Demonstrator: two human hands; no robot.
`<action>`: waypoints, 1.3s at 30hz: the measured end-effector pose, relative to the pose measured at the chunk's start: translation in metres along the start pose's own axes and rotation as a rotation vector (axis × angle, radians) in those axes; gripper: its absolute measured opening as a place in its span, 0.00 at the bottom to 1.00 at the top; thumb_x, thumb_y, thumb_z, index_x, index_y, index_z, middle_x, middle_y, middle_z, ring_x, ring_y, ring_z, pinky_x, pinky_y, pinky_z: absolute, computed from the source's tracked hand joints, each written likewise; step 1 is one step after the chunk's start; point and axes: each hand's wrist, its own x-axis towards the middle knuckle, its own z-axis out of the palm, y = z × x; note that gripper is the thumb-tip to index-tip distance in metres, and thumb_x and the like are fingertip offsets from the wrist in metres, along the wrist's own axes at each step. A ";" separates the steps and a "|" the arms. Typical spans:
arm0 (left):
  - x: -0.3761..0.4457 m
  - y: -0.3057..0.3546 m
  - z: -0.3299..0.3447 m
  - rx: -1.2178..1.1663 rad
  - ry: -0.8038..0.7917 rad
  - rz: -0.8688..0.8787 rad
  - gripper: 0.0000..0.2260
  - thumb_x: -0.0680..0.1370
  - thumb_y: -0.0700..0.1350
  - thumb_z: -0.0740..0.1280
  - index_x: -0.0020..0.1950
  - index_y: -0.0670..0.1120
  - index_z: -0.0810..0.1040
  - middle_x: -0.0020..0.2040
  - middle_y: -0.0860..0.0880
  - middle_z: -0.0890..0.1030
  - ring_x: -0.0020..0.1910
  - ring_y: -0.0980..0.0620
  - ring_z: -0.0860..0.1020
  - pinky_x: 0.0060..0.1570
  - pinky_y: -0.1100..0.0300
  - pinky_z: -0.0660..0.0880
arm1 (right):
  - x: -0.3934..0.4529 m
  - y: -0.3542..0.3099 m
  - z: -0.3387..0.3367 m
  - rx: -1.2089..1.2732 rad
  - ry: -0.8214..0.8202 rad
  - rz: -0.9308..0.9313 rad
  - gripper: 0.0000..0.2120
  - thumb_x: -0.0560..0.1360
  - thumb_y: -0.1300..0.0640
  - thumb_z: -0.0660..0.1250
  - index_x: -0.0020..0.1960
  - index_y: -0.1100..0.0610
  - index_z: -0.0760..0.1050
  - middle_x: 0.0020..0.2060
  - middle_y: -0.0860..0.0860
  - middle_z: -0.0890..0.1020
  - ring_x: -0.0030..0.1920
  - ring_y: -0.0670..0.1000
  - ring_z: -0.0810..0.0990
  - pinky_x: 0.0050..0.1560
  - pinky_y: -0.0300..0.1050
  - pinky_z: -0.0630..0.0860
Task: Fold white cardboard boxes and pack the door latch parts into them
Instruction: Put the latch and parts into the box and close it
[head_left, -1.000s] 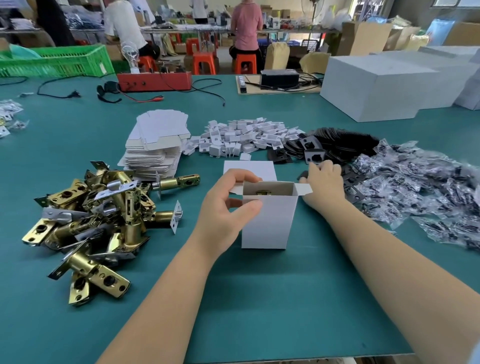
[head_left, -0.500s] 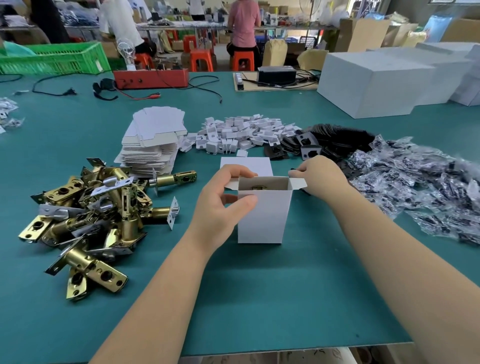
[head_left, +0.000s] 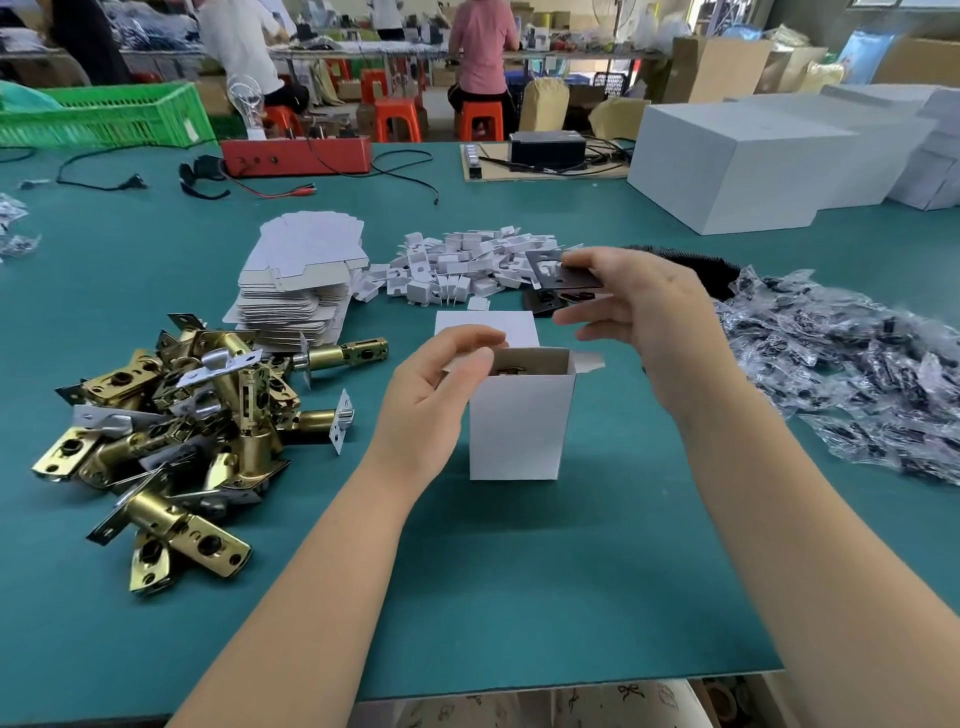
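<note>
Box: the white box (head_left: 522, 421) stands upright on the green table (head_left: 519, 597), top open, back lid and side flaps up; we see something brass-coloured inside, low down.
Left hand: our left hand (head_left: 431, 395) sits at the box's upper left edge, fingers curled round the left flap and rim – steadying it, by our reading.
Right hand: our right hand (head_left: 639, 312) is raised above and behind the box, pinching a dark flat plate (head_left: 566, 275) between thumb and fingertips; lower fingers spread loosely.
Plate position: level, well above the opening, not yet over it.
Supplies: latch pile (head_left: 171, 431) to the left; flat box blanks (head_left: 304, 275) and small white inserts (head_left: 457, 270) behind; bagged parts (head_left: 841, 364) to the right.
Risk, snag: the plate looks close to the opening's width – if it comes down flat it could catch on the right flap (head_left: 589, 361) or the rim and bend the card.
Risk, tip: the box is tall and narrow; a push from the plate could topple it if the left hand lets go.
Risk, slip: a fingertip pinch on a thin plate is light, so it may drop askew and jam against the part inside.
Risk, closing: a plate left proud of the rim would stop the lid from tucking.
</note>
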 end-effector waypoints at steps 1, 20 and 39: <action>0.000 0.000 0.000 -0.005 -0.002 0.000 0.09 0.75 0.46 0.62 0.49 0.54 0.81 0.46 0.60 0.83 0.48 0.62 0.79 0.47 0.70 0.72 | -0.006 -0.002 0.003 -0.043 -0.015 -0.096 0.10 0.73 0.60 0.64 0.43 0.49 0.83 0.38 0.46 0.85 0.37 0.48 0.84 0.35 0.38 0.78; -0.003 -0.003 0.000 0.002 -0.034 0.025 0.08 0.76 0.49 0.61 0.51 0.53 0.79 0.48 0.56 0.83 0.51 0.58 0.79 0.48 0.65 0.72 | -0.039 0.005 0.003 -0.684 -0.136 -0.394 0.08 0.74 0.56 0.66 0.51 0.53 0.81 0.46 0.44 0.81 0.52 0.47 0.77 0.56 0.43 0.74; -0.009 -0.001 -0.002 0.055 -0.052 0.057 0.13 0.71 0.44 0.67 0.54 0.52 0.78 0.48 0.57 0.79 0.45 0.62 0.77 0.43 0.71 0.72 | -0.022 0.083 -0.106 -1.073 0.608 0.365 0.17 0.78 0.59 0.61 0.65 0.51 0.75 0.59 0.58 0.79 0.63 0.63 0.67 0.62 0.58 0.67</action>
